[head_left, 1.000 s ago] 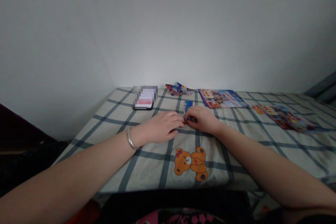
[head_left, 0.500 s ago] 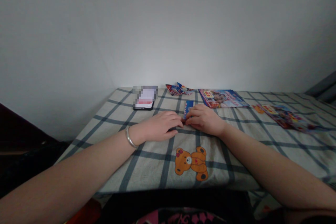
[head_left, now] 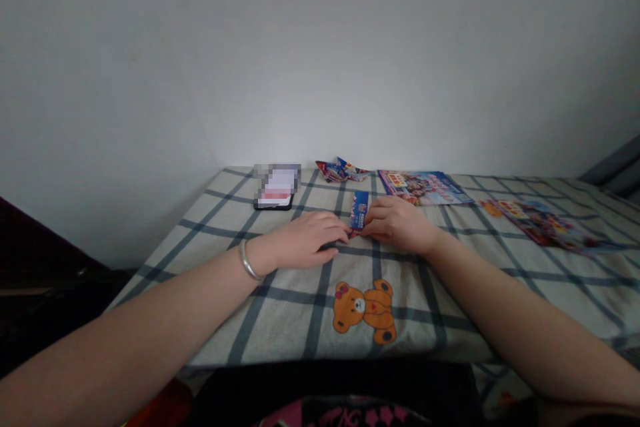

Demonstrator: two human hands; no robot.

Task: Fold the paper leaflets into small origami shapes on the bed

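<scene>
A small blue and red folded paper piece [head_left: 359, 213] lies on the checked cloth [head_left: 280, 307] between my two hands. My left hand [head_left: 305, 241], with a silver bracelet [head_left: 247, 261] on its wrist, rests on the cloth with its fingertips pressed on the paper's lower left end. My right hand [head_left: 400, 225] pinches the paper's right edge with its fingers drawn together. Part of the paper is hidden under the fingertips.
A phone [head_left: 275, 188] lies at the back left of the cloth. A crumpled colourful paper [head_left: 341, 169] sits by the wall. Two printed colour sheets, one [head_left: 423, 187] and another [head_left: 545, 225], lie to the right. A bear print [head_left: 365, 310] marks the cloth near me.
My right hand has shifted a little to the right, and more of the blue paper piece now shows between the hands. The left hand has stayed in place.
</scene>
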